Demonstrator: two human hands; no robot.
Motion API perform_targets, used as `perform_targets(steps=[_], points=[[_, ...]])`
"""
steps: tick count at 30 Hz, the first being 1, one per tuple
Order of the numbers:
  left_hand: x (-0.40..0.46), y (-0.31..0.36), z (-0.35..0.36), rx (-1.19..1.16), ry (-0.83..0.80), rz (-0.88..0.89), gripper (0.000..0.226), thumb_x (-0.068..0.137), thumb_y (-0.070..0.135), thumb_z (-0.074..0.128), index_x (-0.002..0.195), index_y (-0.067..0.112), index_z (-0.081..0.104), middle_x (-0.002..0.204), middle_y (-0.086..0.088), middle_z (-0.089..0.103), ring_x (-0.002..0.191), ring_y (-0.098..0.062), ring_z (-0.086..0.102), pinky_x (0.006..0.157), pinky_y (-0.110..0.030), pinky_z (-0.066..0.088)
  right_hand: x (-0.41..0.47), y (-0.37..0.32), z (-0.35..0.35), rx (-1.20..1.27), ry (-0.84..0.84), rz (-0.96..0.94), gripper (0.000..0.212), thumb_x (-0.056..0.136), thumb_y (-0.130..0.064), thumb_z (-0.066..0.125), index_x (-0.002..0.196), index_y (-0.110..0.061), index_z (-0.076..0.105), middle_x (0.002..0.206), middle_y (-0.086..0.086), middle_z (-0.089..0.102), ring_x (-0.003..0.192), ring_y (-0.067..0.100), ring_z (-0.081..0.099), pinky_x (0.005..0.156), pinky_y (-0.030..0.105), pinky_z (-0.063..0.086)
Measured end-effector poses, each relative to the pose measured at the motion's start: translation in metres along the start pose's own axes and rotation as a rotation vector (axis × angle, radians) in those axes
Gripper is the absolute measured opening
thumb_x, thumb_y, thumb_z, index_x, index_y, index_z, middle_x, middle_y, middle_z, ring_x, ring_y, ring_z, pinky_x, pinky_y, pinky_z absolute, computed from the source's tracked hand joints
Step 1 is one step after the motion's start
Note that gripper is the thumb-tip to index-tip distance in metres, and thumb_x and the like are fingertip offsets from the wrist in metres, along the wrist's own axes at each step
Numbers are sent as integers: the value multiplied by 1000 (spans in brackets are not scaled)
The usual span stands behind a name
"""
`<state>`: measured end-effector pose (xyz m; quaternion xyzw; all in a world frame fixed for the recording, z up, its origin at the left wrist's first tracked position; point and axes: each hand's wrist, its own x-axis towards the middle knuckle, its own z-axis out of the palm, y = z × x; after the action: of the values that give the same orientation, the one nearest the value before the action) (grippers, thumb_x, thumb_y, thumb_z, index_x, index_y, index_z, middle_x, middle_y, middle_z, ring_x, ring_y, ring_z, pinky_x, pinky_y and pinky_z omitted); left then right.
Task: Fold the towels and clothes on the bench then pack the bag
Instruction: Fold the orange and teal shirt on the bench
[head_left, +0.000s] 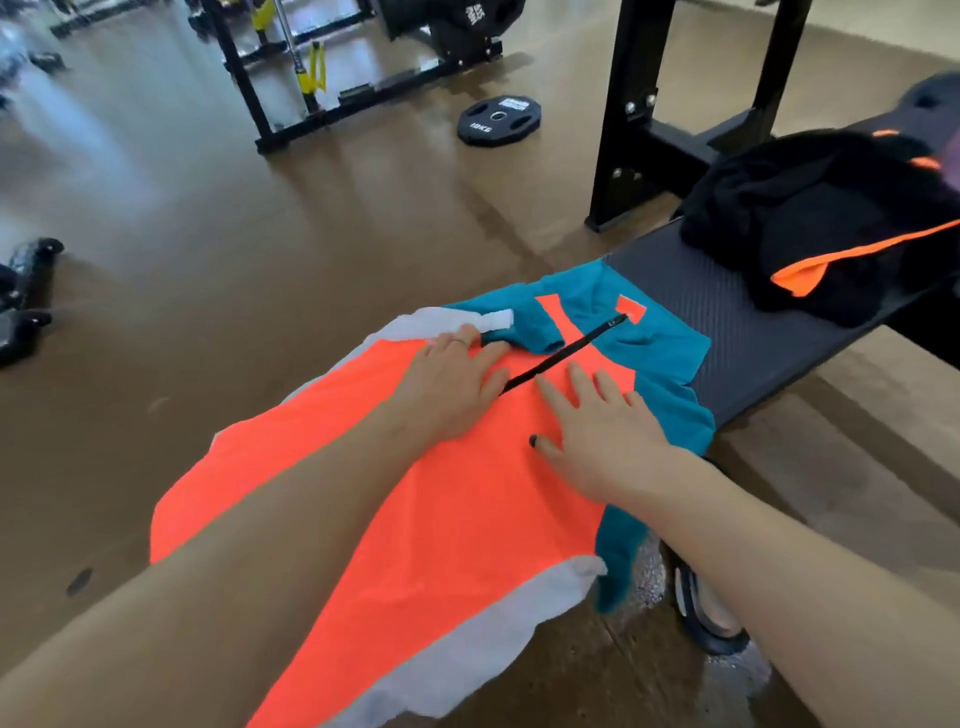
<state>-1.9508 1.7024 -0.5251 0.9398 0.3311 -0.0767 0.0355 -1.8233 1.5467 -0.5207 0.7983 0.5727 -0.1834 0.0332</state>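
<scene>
An orange and teal zip top (395, 493) lies spread over the near end of the dark tabletop (727, 332), its lower part hanging off the near edge toward the floor (234, 249). The front panel is bright orange with pale grey edging along both sides, the shoulders and sleeves are teal, and a short black zipper (563, 353) runs diagonally down from the collar.

The left hand (452, 384) lies flat on the orange fabric just left of the zipper, fingers straight and together, reaching to the teal collar fold; a ring shows on one finger. It grips nothing. The right hand (602, 431) lies flat just right of the zipper, fingers spread and straight, thumb (its nail painted dark) pointing toward the left hand. It too holds nothing, only pressing on the cloth. The two hands sit close together, with the lower end of the zipper between them.

One teal sleeve (618, 561) dangles off the right side of the tabletop, beside a dark shoe (706, 618) on the floor.

Further along the tabletop, well apart from the top, sits a crumpled black garment with orange trim (810, 228). A black frame upright (628, 114) stands behind the tabletop, and a black weight plate (498, 120) lies flat on the floor beyond.
</scene>
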Motion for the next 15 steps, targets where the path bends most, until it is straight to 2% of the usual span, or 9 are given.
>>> perform_targets(steps=[3, 6, 10, 12, 15], points=[[30, -15, -7, 67, 26, -110, 58, 103, 50, 28, 157, 30, 28, 148, -15, 38, 130, -37, 39, 107, -51, 39, -1, 7, 1, -32, -17, -18, 73, 102, -58, 34, 162, -30, 4, 170, 8, -6, 155, 31, 2, 123, 51, 17], [48, -30, -10, 36, -7, -263, 62, 105, 48, 32, 161, 29, 16, 155, -14, 32, 138, -37, 33, 113, -48, 31, 0, 7, -4, -27, -27, -27, 71, 102, -57, 33, 162, -31, 5, 170, 7, -6, 154, 30, 4, 122, 49, 17], [46, -21, 2, -32, -70, -211, 60, 105, 51, 31, 161, 36, 14, 162, -13, 24, 147, -35, 23, 119, -49, 22, 2, 12, -8, -9, -15, -36, 69, 102, -57, 34, 161, -32, 9, 170, 5, 1, 153, 29, 10, 121, 47, 21], [38, -13, 10, -56, -46, -229, 60, 105, 51, 29, 161, 36, 14, 166, -12, 16, 152, -32, 14, 123, -51, 13, 2, 16, -10, -6, -32, -33, 69, 102, -56, 36, 161, -31, 10, 169, 6, 1, 153, 30, 10, 122, 46, 20], [27, 0, 11, -74, 10, -234, 62, 103, 53, 30, 161, 35, 14, 168, -12, 10, 154, -29, 9, 123, -54, 8, -2, 26, -13, -1, -21, 5, 72, 100, -54, 43, 161, -30, 13, 168, 9, 5, 153, 31, 10, 122, 47, 20]])
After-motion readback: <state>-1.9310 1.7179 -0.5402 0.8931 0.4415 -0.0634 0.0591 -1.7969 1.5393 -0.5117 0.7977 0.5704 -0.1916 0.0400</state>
